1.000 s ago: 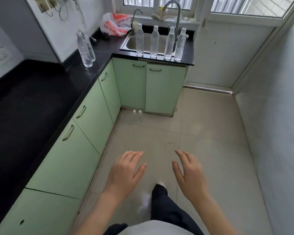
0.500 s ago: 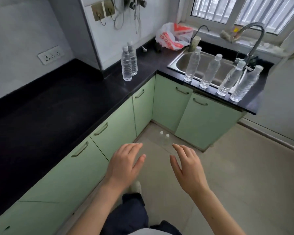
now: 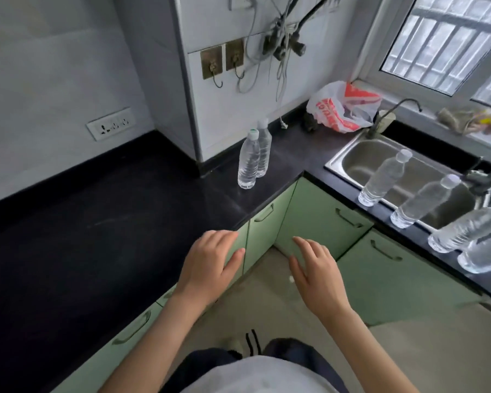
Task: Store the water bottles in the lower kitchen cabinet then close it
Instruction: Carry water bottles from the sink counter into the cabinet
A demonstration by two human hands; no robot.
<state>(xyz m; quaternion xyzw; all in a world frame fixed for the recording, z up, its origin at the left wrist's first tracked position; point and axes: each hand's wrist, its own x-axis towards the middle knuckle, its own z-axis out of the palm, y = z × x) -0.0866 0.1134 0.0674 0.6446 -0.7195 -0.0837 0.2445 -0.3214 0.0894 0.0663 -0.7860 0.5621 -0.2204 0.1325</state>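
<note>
Plainly clear water bottles (image 3: 249,163), white-capped, upright

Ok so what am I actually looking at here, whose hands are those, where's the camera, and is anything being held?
There is no machine here. This is a single picture from a wide-angle camera worn on a person's head, looking forward and down, so the hands are the wearer's own. The left hand and the right hand are open in the air in front of the green cabinet doors, holding nothing. On the black counter, two water bottles stand in the corner. Another four bottles stand along the front edge of the sink. A red and white plastic bag lies near the window. Every cabinet door in view is shut.
</note>
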